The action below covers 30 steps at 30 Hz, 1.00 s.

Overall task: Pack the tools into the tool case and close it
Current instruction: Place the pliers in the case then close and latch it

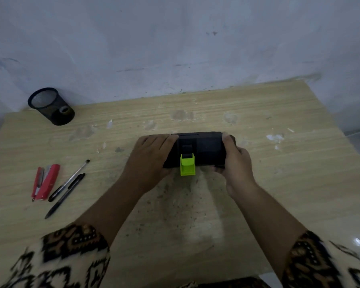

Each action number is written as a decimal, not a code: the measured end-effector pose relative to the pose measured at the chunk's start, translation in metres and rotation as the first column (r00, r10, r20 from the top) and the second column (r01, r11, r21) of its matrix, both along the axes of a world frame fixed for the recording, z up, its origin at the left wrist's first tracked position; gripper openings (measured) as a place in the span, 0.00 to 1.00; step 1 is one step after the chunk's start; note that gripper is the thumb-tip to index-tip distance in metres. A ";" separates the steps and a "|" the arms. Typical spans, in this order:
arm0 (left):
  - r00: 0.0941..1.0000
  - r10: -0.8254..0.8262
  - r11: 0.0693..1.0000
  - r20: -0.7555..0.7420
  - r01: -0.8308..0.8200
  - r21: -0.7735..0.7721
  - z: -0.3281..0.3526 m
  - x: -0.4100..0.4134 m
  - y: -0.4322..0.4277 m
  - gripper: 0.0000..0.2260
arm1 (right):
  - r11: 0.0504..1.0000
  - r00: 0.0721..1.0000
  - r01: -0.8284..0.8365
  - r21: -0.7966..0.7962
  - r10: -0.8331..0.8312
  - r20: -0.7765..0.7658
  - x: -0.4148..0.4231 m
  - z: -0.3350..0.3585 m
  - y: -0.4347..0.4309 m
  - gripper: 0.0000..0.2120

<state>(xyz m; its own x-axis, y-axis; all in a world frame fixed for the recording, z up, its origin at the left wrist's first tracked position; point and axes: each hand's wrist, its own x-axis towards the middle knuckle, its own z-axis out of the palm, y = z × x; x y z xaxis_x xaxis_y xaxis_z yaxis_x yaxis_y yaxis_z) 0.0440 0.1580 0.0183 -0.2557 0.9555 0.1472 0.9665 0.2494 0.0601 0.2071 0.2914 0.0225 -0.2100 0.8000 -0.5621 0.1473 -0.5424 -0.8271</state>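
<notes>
1. Patterned sleeves fill the bottom corners, with bare forearms reaching forward over the table.
2. At mid-table lies the case, black, lid down, with a lime-green latch sticking out from its near edge.
3. Left hand lies flat on the case's left end, fingers together and pressing down.
4. Right hand clasps the right end, thumb on top, fingers curled under the near edge.
5. Well to the left lie a red stapler and two pens, one beside the other.
6. A black mesh cup stands at the far left by the wall.
</notes>
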 end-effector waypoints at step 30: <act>0.999 0.000 0.999 0.034 -0.002 0.035 -0.002 -0.010 0.007 0.34 | 0.278 0.581 -0.814 0.511 0.352 0.734 -0.007 0.021 -0.032 0.12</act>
